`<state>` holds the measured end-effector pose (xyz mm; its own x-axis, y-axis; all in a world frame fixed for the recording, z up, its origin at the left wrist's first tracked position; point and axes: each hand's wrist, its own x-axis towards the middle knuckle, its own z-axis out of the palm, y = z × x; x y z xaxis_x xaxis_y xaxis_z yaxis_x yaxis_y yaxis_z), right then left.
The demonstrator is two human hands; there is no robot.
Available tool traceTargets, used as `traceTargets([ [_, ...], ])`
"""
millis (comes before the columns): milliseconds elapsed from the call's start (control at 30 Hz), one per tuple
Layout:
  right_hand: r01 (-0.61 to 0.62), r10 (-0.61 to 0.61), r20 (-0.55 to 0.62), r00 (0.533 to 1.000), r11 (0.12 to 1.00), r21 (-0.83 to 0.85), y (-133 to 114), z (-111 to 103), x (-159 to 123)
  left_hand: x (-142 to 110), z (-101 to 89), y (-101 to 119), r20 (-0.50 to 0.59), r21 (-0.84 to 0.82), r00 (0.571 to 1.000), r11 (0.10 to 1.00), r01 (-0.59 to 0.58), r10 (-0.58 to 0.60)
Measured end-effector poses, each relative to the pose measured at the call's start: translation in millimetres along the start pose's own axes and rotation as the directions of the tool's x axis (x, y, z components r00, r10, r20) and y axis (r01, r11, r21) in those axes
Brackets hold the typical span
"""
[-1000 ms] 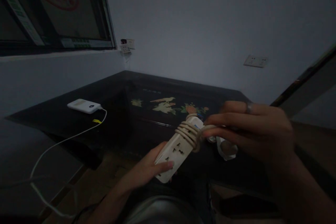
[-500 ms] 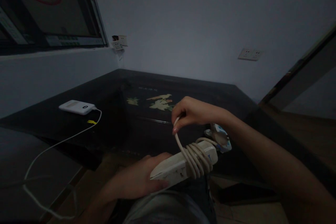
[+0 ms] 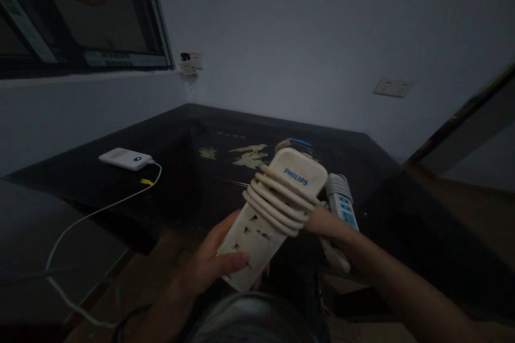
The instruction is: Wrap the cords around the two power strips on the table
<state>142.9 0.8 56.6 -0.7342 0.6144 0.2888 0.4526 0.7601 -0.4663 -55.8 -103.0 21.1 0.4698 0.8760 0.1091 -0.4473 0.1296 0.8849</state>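
A dark-framed window (image 3: 104, 16) with red marks on it is at the far left. Below it, the white power bank (image 3: 125, 159) lies flat on the black table (image 3: 169, 193), its thin cable (image 3: 98, 209) leaving the right end and looping down past the table's edge. A small yellow tag (image 3: 146, 181) is beside the cable near the power bank. Further right, sockets (image 3: 192, 64) sit at the wall corner. The left hand (image 3: 209, 260) is closed on the lower end of the white power strip (image 3: 259, 238), thumb over its socket face. The strip is held tilted above the table's near side, its PHILIPS end up and to the right, with a pale cord (image 3: 277, 201) wound in several turns around its upper part. Past that end shows part of a brown and blue thing (image 3: 295, 144), too dim to name. The right hand (image 3: 319, 220) reaches in behind the strip; its fingers are hidden, so how far open it is and what it holds cannot be told. Just beyond its wrist lies a second strip (image 3: 345, 208) with blue sockets and a wrapped cord. A wall outlet (image 3: 392, 87) is above the table's right side.
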Motion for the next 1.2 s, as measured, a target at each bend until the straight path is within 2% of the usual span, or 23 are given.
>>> traceTargets([
  [100, -0.096, 0.073, 0.137, 0.988, 0.981, 0.166, -9, -3, -17, 5, -1.7, 0, -0.093, -0.048, 0.995, 0.998, -0.049, 0.044],
  [167, -0.193, 0.134, 0.291, 0.947, 0.964, 0.183, -12, -9, -27, 8, -4.3, 1, -0.146, -0.053, 0.988, 0.997, -0.06, 0.051],
  [267, -0.242, 0.186, 0.465, 0.866, 0.968, 0.064, -14, -20, -42, 9, -9.3, -1, -0.215, -0.034, 0.975, 0.998, -0.061, 0.053],
  [333, -0.226, 0.227, 0.477, 0.849, 0.972, -0.06, -16, -28, -51, 9, -13.0, -4, -0.27, -0.024, 0.962, 0.998, -0.058, 0.05],
  [400, -0.223, 0.261, 0.456, 0.851, 0.965, -0.135, -18, -36, -57, 8, -16.9, -7, -0.297, -0.034, 0.954, 0.998, -0.046, 0.034],
  [500, -0.238, 0.286, 0.409, 0.867, 0.957, -0.165, -15, -48, -62, 6, -22.2, -10, -0.279, -0.045, 0.96, 0.999, -0.022, 0.009],
  [667, -0.291, 0.332, 0.136, 0.933, 0.922, -0.257, 9, -60, -67, 4, -24.2, -11, -0.244, -0.086, 0.969, 0.995, -0.049, 0.026],
  [767, -0.301, 0.325, 0.082, 0.942, 0.928, -0.22, 16, -60, -69, 5, -20.9, -11, -0.264, -0.102, 0.963, 0.991, -0.089, 0.059],
  [867, -0.254, 0.269, 0.06, 0.961, 0.948, -0.19, 9, -58, -73, 7, -18.0, -11, -0.342, -0.123, 0.937, 0.984, -0.127, 0.078],
  [967, -0.205, 0.196, -0.062, 0.979, 0.946, -0.249, -6, -56, -80, 9, -17.8, -11, -0.376, -0.111, 0.923, 0.984, -0.135, 0.084],
  [1067, -0.153, 0.095, -0.194, 0.976, 0.939, -0.308, -23, -55, -87, 11, -18.8, -14, -0.377, -0.063, 0.922, 0.991, -0.12, 0.087],
  [1200, -0.046, -0.074, -0.274, 0.959, 0.911, -0.409, -46, -52, -86, 20, -19.8, -20, -0.399, -0.019, 0.915, 0.997, -0.074, 0.06],
])
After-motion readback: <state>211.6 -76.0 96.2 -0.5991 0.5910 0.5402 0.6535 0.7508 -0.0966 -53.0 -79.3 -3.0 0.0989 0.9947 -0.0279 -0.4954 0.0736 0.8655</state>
